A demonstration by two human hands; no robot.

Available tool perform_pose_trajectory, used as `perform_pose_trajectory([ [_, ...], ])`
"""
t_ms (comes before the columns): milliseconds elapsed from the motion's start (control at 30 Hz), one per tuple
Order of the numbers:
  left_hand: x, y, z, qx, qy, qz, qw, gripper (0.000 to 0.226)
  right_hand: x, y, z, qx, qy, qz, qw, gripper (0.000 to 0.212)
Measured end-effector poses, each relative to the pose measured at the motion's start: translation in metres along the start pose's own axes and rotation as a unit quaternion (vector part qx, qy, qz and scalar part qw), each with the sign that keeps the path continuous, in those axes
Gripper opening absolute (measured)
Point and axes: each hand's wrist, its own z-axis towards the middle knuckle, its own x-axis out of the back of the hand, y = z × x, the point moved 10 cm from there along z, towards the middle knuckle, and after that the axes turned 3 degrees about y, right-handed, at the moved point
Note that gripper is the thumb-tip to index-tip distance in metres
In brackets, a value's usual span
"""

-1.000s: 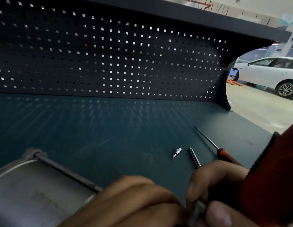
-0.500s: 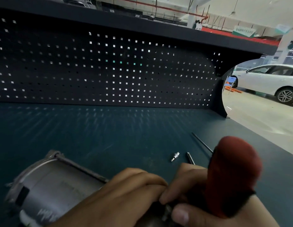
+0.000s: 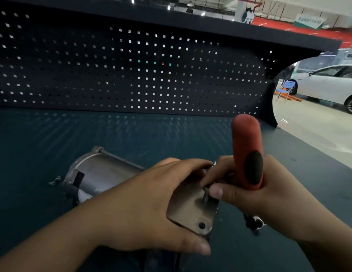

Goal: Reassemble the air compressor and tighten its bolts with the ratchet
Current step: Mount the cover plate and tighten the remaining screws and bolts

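Observation:
The air compressor [image 3: 100, 175], a grey metal cylinder with a flat end plate [image 3: 192, 211], lies on its side on the bench. My left hand [image 3: 151, 205] grips it around the end plate, thumb under the plate's near edge. My right hand [image 3: 255, 195] holds the ratchet by its red and black handle [image 3: 247, 154], which points upward. Its thumb and forefinger pinch a small bolt [image 3: 206, 194] standing in the plate. The ratchet's metal head [image 3: 253, 222] shows below my right palm. An empty bolt hole [image 3: 202, 225] is visible near the plate's corner.
The dark teal bench top [image 3: 92, 134] stretches back to a black pegboard wall [image 3: 131, 75]. The bench's right edge runs diagonally past my right wrist, with open floor and a white car [image 3: 328, 83] beyond it.
The view has tilted down, so the compressor and both hands now show in full. The ratchet handle has swung upright. The loose socket and screwdrivers on the bench are now hidden behind my hands.

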Motion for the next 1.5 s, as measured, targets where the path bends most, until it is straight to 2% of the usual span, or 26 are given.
perform_pose_trajectory([
  [300, -0.001, -0.011, 0.001, -0.007, 0.027, 0.002, 1.0, 0.091, -0.019, -0.013, -0.014, 0.011, -0.035, 0.008, 0.999, 0.012],
  [533, 0.0, -0.012, 0.001, -0.002, 0.031, -0.001, 1.0, 0.09, -0.018, -0.013, -0.018, -0.001, -0.025, -0.034, 0.999, 0.01],
  [767, 0.001, -0.011, 0.001, -0.002, 0.034, -0.002, 0.999, 0.089, -0.026, -0.023, -0.021, 0.015, -0.059, -0.042, 0.997, 0.012],
  [933, 0.0, -0.011, 0.001, 0.0, 0.031, -0.008, 0.999, 0.087, -0.022, -0.025, -0.02, -0.003, -0.021, -0.051, 0.998, 0.006],
  [1133, 0.0, -0.011, 0.001, 0.005, 0.033, -0.015, 0.999, 0.086, -0.022, -0.017, -0.022, -0.035, -0.013, -0.062, 0.997, 0.013],
  [1500, 0.002, -0.009, 0.0, 0.006, 0.038, -0.014, 0.999, 0.087, -0.025, -0.017, -0.027, -0.037, 0.021, -0.043, 0.998, 0.004],
])
